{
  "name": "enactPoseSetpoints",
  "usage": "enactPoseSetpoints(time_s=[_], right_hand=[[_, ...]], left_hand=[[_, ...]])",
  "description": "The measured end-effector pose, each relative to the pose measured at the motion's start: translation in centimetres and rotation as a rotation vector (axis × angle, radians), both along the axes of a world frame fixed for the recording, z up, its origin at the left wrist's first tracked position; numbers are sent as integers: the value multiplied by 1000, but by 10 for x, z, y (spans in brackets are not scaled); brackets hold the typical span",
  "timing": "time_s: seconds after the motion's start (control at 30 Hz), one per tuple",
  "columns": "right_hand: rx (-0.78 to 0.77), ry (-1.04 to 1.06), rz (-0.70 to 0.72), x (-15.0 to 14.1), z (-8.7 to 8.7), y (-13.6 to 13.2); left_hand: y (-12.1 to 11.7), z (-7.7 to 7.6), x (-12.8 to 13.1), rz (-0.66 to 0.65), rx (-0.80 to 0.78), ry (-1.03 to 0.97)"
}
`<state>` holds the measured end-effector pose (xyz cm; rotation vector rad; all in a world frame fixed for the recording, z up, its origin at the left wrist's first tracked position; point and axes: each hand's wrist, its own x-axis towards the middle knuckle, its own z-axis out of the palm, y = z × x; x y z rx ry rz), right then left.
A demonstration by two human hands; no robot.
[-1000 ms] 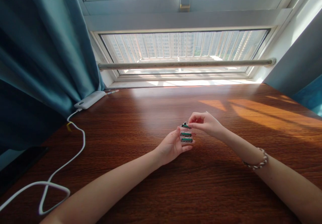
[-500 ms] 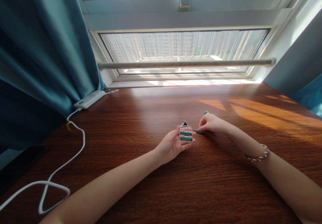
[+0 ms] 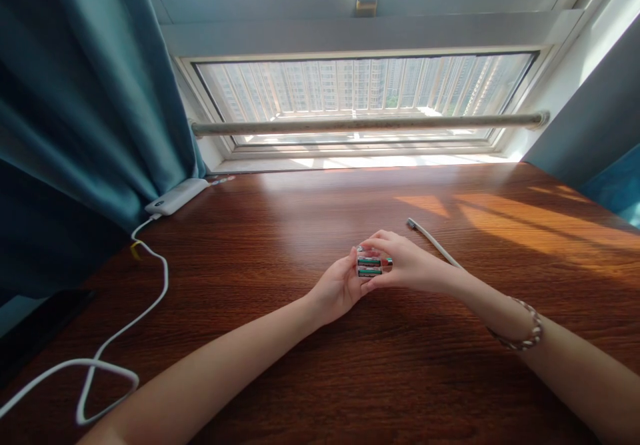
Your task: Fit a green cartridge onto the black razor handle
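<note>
A small clear holder (image 3: 369, 266) with green razor cartridges in it sits in the fingertips of my left hand (image 3: 340, 288), just above the wooden table (image 3: 320, 378). My right hand (image 3: 407, 265) has come against the holder from the right, index finger curled over its top and thumb underneath, pinching it. A thin pale razor handle (image 3: 433, 241) lies on the table just behind my right hand, head pointing away. A braided bracelet (image 3: 523, 338) is on my right wrist.
A white power bank (image 3: 177, 197) lies at the back left with its white cable (image 3: 150, 298) looping toward the near left edge. A teal curtain (image 3: 85, 98) hangs on the left, and a dark flat object (image 3: 40, 328) lies beside the table. The window sill and rail run along the far edge.
My right hand pulled a cartridge from the holder, carried it down to the table on the right, then came back and closed on the holder. The razor handle is now uncovered.
</note>
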<state>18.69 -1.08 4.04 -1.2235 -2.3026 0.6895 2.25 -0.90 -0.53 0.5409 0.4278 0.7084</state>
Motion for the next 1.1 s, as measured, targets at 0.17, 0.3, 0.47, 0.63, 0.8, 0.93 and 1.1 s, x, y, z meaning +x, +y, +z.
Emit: enactPoseSetpoints(time_s=[0.17,0.3,0.47,0.63,0.8,0.93,1.1], right_hand=[[80,17,-97,9,3,8],[70,-62,-234,44,0,35],[114,-283,-174,74,-19,58],[127,-323,-177,79,-36,64],[115,-362,-209,84,-44,67],[108,-378,-229,87,-48,67],[112,-372,-255,84,-41,64]], left_hand=[[-2,-1,-1,11,-9,25],[-5,-1,-2,-55,62,68],[-8,0,-2,-85,170,81],[-10,0,-1,-104,226,89],[-10,1,-1,-101,239,95],[-11,2,-1,-101,248,114],[-13,5,1,-94,267,163]])
